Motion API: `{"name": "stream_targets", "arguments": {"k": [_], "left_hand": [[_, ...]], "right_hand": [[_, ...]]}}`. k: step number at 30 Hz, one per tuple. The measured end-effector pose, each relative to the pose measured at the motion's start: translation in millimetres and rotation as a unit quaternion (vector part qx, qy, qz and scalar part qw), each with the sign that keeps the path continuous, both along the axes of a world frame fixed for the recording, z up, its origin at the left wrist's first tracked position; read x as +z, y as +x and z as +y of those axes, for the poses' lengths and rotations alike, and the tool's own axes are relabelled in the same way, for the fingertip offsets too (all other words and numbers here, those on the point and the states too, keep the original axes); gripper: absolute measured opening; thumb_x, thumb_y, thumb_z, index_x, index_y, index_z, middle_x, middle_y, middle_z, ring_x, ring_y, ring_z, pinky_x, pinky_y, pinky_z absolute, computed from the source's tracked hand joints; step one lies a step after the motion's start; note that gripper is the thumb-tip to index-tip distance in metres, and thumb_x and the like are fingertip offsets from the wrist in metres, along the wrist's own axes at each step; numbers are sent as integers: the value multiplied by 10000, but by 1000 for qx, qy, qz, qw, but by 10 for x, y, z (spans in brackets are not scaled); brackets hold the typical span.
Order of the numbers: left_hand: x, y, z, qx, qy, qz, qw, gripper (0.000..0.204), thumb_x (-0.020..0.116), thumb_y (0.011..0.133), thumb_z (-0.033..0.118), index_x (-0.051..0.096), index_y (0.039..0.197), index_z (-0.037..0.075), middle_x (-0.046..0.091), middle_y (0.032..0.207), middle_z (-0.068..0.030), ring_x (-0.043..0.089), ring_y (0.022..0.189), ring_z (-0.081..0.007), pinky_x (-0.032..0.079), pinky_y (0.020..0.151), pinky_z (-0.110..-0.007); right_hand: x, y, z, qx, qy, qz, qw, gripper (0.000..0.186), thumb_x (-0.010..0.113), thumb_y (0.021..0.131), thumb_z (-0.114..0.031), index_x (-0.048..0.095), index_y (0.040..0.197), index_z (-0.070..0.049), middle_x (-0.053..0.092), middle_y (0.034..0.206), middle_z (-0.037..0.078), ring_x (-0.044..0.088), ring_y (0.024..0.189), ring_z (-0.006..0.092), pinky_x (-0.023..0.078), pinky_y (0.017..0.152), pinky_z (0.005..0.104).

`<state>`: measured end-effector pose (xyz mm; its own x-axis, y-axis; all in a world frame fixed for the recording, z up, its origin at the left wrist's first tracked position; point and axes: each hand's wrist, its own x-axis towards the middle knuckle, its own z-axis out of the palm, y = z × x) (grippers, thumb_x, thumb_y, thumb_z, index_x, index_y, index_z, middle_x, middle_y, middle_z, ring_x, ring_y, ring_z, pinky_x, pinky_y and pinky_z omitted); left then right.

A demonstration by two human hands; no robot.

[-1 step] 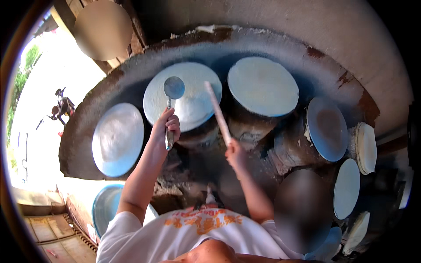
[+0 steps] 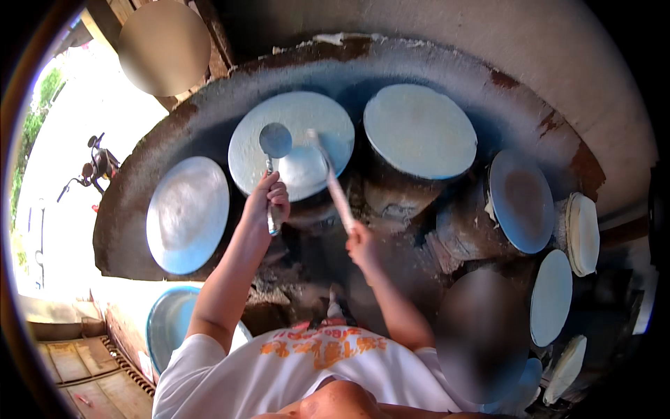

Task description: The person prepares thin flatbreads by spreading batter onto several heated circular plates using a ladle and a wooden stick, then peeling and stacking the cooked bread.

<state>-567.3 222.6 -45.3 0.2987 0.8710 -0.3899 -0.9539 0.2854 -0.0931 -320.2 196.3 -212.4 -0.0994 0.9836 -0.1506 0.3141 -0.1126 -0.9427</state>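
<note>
My left hand (image 2: 274,197) is closed around the handle of a metal ladle (image 2: 276,141), its round bowl held up over a large round griddle (image 2: 255,124). The griddle's top has a pale coating, with a brighter white patch near its front. In my right hand (image 2: 361,246) is a long pale wooden stick (image 2: 338,194), gripped at its near end. The stick's far tip lies over the right part of the same griddle; I cannot tell whether it touches the coating. Both forearms reach forward from the lower edge.
A second pale-coated griddle (image 2: 419,129) stands to the right. Another round disc (image 2: 187,215) is at left; a grey one with a brown middle (image 2: 520,199) is at right. A blue basin (image 2: 159,328) sits lower left. A curved wall (image 2: 209,105) rises behind.
The stick's tip has moved left over the griddle, and my right hand has shifted slightly left with it. The ladle stays nearly in place. The whole view has shifted slightly.
</note>
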Motion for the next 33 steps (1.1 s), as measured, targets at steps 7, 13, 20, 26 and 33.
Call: {"name": "stream_targets", "arguments": {"k": [7,13,20,26,33], "left_hand": [[-221,565,-557,94,98,-199,971,335,462,954,182,370,639,117,307,489,44,324,380,-74,375,388,-208],[770,164,-1050,141,111,-308,935,320,426,973,190,385,672,89,398,522,22,396,366,-67,399,346,-210],[1005,-889,-1274,120,238,-256,929,338,423,978,212,369,667,90,372,485,22,383,358,-78,387,373,-208],[66,-1560,-1134,140,168,-197,956,320,438,961,167,383,655,89,384,521,20,390,399,-78,385,392,-210],[-512,-1964,-1207,82,40,-133,987,407,522,952,291,332,623,142,344,522,58,342,403,-40,301,355,-192]], "right_hand": [[446,-693,-118,43,207,-59,976,323,571,899,-200,590,1210,-116,614,729,145,617,655,294,495,631,388],[988,-413,63,-20,156,-8,988,347,631,851,-184,601,1171,-51,652,985,199,637,900,342,511,752,397],[650,-850,-398,108,181,-31,977,335,669,813,-109,619,1134,-26,667,1045,153,646,977,251,492,851,327],[204,-1217,-635,161,205,64,963,395,684,812,-124,594,1190,-54,656,914,69,614,768,139,506,671,283],[53,-2687,-470,111,33,160,980,446,615,637,39,626,1083,17,609,832,147,605,740,248,490,675,337]]}}
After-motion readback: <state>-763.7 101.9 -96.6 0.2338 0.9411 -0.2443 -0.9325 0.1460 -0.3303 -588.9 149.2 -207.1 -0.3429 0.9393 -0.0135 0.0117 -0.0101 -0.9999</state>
